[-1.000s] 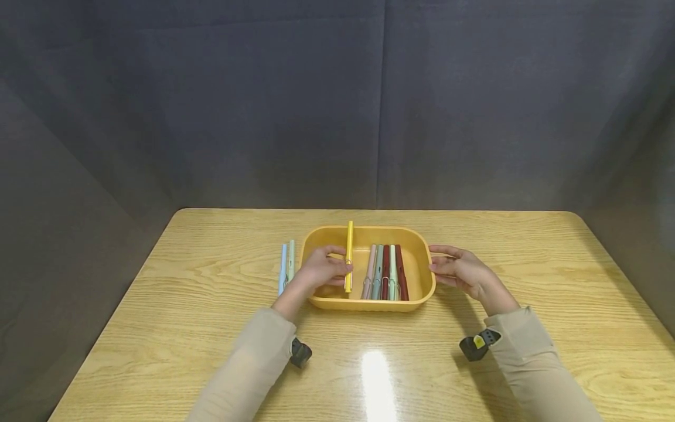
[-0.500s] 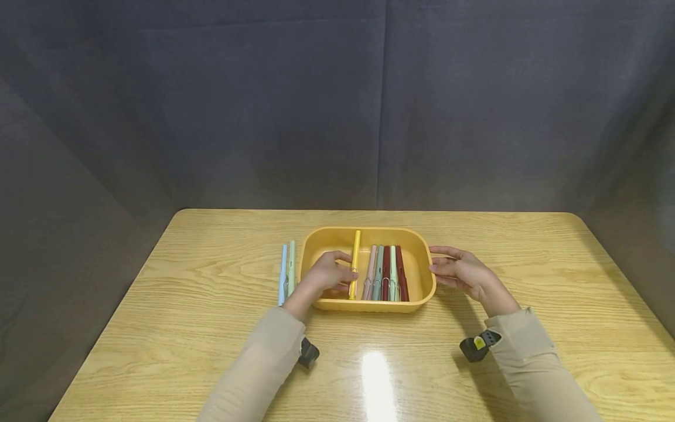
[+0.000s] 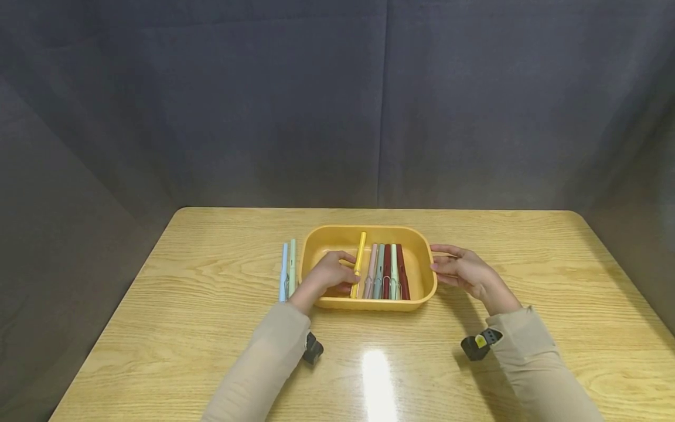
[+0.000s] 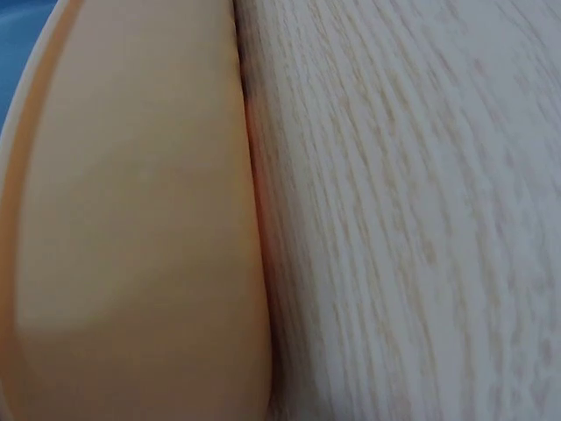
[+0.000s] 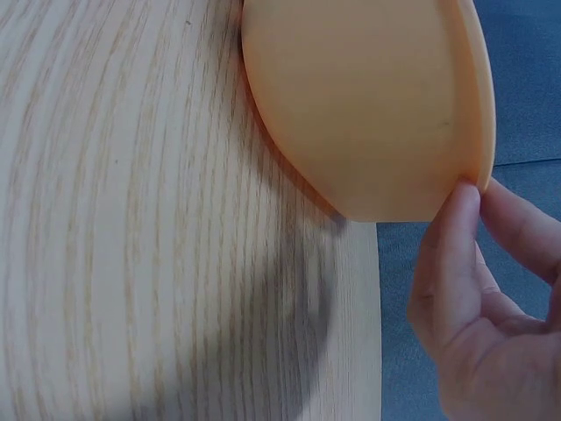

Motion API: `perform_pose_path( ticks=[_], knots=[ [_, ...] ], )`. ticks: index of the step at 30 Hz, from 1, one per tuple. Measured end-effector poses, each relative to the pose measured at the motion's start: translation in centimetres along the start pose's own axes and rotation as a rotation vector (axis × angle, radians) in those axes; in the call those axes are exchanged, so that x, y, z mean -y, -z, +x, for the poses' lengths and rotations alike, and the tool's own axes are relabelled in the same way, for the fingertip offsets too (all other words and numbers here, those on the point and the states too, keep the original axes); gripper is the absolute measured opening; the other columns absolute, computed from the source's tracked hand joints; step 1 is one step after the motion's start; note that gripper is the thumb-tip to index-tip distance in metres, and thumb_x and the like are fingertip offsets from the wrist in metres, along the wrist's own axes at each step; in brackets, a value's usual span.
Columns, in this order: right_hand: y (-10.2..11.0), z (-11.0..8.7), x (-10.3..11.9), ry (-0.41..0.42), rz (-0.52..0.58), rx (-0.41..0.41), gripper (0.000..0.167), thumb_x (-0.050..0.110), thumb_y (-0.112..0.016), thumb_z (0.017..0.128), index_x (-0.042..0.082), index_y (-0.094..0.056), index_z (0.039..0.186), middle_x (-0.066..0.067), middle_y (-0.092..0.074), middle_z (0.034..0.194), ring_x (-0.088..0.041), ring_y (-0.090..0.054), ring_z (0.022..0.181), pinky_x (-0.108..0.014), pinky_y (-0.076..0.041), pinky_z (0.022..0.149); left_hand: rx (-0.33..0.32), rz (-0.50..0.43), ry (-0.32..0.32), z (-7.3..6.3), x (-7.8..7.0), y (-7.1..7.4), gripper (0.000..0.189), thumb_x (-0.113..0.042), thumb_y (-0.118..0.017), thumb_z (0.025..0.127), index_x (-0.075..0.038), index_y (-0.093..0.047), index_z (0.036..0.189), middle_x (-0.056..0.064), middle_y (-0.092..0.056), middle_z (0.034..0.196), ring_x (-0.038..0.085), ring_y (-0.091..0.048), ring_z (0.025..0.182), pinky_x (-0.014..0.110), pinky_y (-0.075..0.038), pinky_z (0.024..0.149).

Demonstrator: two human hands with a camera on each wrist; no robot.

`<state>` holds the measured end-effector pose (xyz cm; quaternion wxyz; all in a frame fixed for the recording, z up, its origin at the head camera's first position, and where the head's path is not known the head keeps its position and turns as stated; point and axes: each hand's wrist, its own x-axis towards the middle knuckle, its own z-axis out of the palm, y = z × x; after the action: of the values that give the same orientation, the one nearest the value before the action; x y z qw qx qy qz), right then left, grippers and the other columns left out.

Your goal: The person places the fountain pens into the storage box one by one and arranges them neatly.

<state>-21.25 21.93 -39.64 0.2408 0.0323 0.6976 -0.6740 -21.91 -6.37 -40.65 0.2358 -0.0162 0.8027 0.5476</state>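
Note:
My left hand [image 3: 331,271] reaches into a yellow-orange plastic box [image 3: 323,302] and pinches a yellow pen [image 3: 361,251], which leans slightly right over the box floor. Just right of it lie several capped pens side by side: a pink pen [image 3: 371,269], a grey-green pen [image 3: 379,266], two dark red pens [image 3: 403,272] and a pale green pen [image 3: 394,266] between those two. At the box's right end, my right hand [image 3: 466,271] holds the rim between thumb and fingers; the right wrist view shows these fingertips [image 5: 465,197] at the rim. The left wrist view shows only the box's outer wall [image 4: 140,210] and wood.
A light blue pen [image 3: 283,269] and a sage green pen [image 3: 292,266] lie on the wooden table [image 3: 211,281] just left of the box, partly behind the left wrist. Dark curtains [image 3: 263,117] stand behind the table and at both sides.
My left hand has moved right and lowered the yellow pen into the box, close to the pink pen; the pen now tilts a little. My right hand has stayed at the rim.

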Motion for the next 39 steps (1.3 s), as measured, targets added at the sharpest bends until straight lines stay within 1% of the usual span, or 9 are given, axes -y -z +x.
perform_pose_path(
  ticks=[4, 10, 12, 17, 20, 25, 29, 32, 39],
  knots=[
    [0.03, 0.01, 0.06, 0.0, -0.009, -0.002, 0.064, 0.002, -0.057, 0.093, -0.004, -0.023, 0.147, 0.013, -0.065, 0.089, -0.001, -0.065, 0.08, -0.015, -0.057, 0.074, 0.007, -0.013, 0.001, 0.24, 0.07, -0.12, 0.047, 0.004, -0.067, 0.083, 0.005, -0.05, 0.127, 0.023, -0.067, 0.108, 0.012, -0.06, 0.063, 0.025, -0.061, 0.064],
    [0.03, 0.04, 0.14, 0.0, -0.021, -0.008, 0.064, 0.001, -0.056, 0.093, -0.005, -0.022, 0.148, 0.013, -0.064, 0.09, 0.0, -0.065, 0.081, -0.015, -0.058, 0.074, 0.012, -0.028, -0.004, 0.55, 0.22, -0.39, 0.047, 0.005, -0.066, 0.082, 0.006, -0.05, 0.126, 0.02, -0.066, 0.103, 0.012, -0.06, 0.062, 0.027, -0.062, 0.067],
    [0.02, 0.04, 0.14, 0.0, -0.023, -0.01, 0.065, 0.001, -0.056, 0.093, -0.005, -0.022, 0.148, 0.013, -0.064, 0.09, 0.0, -0.065, 0.081, -0.014, -0.058, 0.074, 0.011, -0.027, -0.002, 0.61, 0.26, -0.5, 0.048, 0.006, -0.066, 0.081, 0.006, -0.05, 0.127, 0.02, -0.065, 0.104, 0.012, -0.06, 0.062, 0.028, -0.062, 0.068],
    [-0.01, 0.02, 0.07, -0.002, -0.014, -0.005, 0.065, 0.001, -0.056, 0.093, -0.005, -0.021, 0.148, 0.013, -0.064, 0.09, -0.001, -0.065, 0.08, -0.014, -0.058, 0.074, 0.011, -0.025, 0.014, 0.57, 0.18, -0.7, 0.05, 0.01, -0.067, 0.08, 0.006, -0.051, 0.127, 0.024, -0.061, 0.115, 0.015, -0.063, 0.068, 0.029, -0.062, 0.072],
    [0.0, 0.04, 0.02, -0.002, -0.017, -0.003, 0.065, 0.002, -0.056, 0.093, -0.005, -0.021, 0.148, 0.013, -0.063, 0.09, -0.001, -0.064, 0.08, -0.014, -0.057, 0.074, 0.011, -0.026, 0.022, 0.51, 0.07, -0.77, 0.05, 0.011, -0.067, 0.079, 0.006, -0.052, 0.127, 0.025, -0.059, 0.118, 0.016, -0.064, 0.072, 0.03, -0.062, 0.074],
    [0.01, 0.11, -0.01, -0.002, -0.015, -0.002, 0.066, 0.002, -0.056, 0.093, -0.005, -0.021, 0.148, 0.013, -0.063, 0.09, -0.001, -0.064, 0.081, -0.014, -0.058, 0.074, 0.014, -0.019, 0.028, 0.59, 0.12, -0.85, 0.051, 0.013, -0.066, 0.078, 0.007, -0.053, 0.126, 0.024, -0.062, 0.115, 0.017, -0.066, 0.075, 0.03, -0.062, 0.073],
    [0.01, 0.1, -0.02, -0.004, -0.003, -0.004, 0.065, 0.001, -0.056, 0.093, -0.005, -0.021, 0.148, 0.013, -0.064, 0.09, -0.001, -0.064, 0.08, -0.015, -0.058, 0.074, 0.024, -0.018, 0.03, 0.63, 0.18, -0.89, 0.052, 0.014, -0.065, 0.078, 0.007, -0.052, 0.127, 0.025, -0.062, 0.118, 0.018, -0.066, 0.078, 0.031, -0.062, 0.072],
    [0.0, 0.1, -0.02, -0.002, -0.003, -0.007, 0.065, 0.001, -0.056, 0.093, -0.005, -0.022, 0.148, 0.013, -0.063, 0.09, -0.001, -0.064, 0.081, -0.015, -0.058, 0.074, 0.025, -0.023, 0.028, 0.61, 0.19, -0.92, 0.05, 0.014, -0.064, 0.078, 0.008, -0.053, 0.126, 0.026, -0.062, 0.118, 0.018, -0.066, 0.077, 0.031, -0.062, 0.073],
    [0.02, 0.06, -0.06, 0.001, -0.005, -0.006, 0.064, 0.001, -0.056, 0.093, -0.005, -0.023, 0.147, 0.013, -0.063, 0.09, -0.001, -0.064, 0.082, -0.015, -0.057, 0.075, 0.019, -0.026, 0.026, 0.56, 0.15, -0.86, 0.045, 0.016, -0.062, 0.078, 0.009, -0.056, 0.121, 0.024, -0.064, 0.112, 0.018, -0.065, 0.075, 0.029, -0.062, 0.072]
  ],
)
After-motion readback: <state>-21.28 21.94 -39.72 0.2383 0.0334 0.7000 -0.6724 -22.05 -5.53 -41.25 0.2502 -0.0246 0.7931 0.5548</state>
